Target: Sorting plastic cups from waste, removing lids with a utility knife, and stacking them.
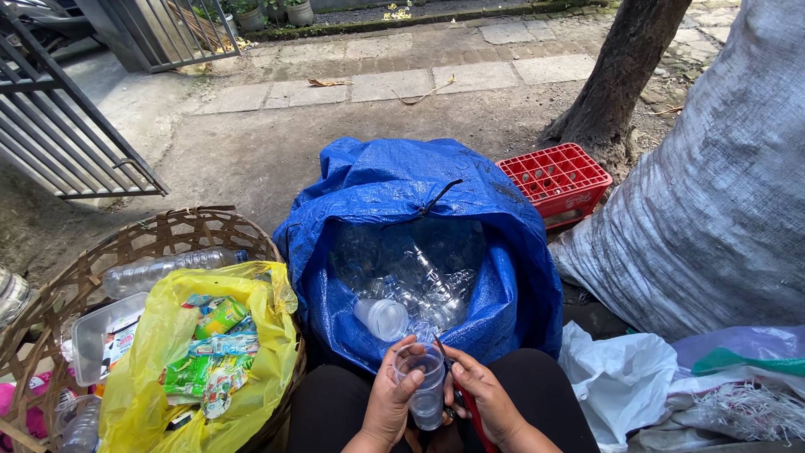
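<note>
Outdoor yard, dirt ground with paving stones at the far side. Person seated, black trousers, both hands low at near centre.

Left hand [391,401] wraps a clear plastic cup [423,387] from its left side, fingers closed around the wall, thumb near the rim. Cup upright, mouth facing up, held over the lap, just near of the sack mouth.

Right hand [486,398] touches the cup's right side, fingers curled in; a slim red-handled tool [475,417] lies along the palm. Blade end is hidden behind the cup; cannot tell the exact grip.

Directly far of the hands: a big blue woven tarp sack [503,285], open, filled with clear plastic cups and bottles [411,277].

Left: a round woven rattan basket [101,256] holding a yellow plastic bag [159,352] of colourful green wrappers [220,323], a clear plastic bottle [163,270] lying across the rim, and a clear rectangular plastic tub [96,331].

Right: a red plastic crate [558,180] at the foot of a tree trunk [625,71], a tall grey-white woven sack [721,184], and white plastic bags [620,377] near it.

Far left: a grey metal gate [59,134].
</note>
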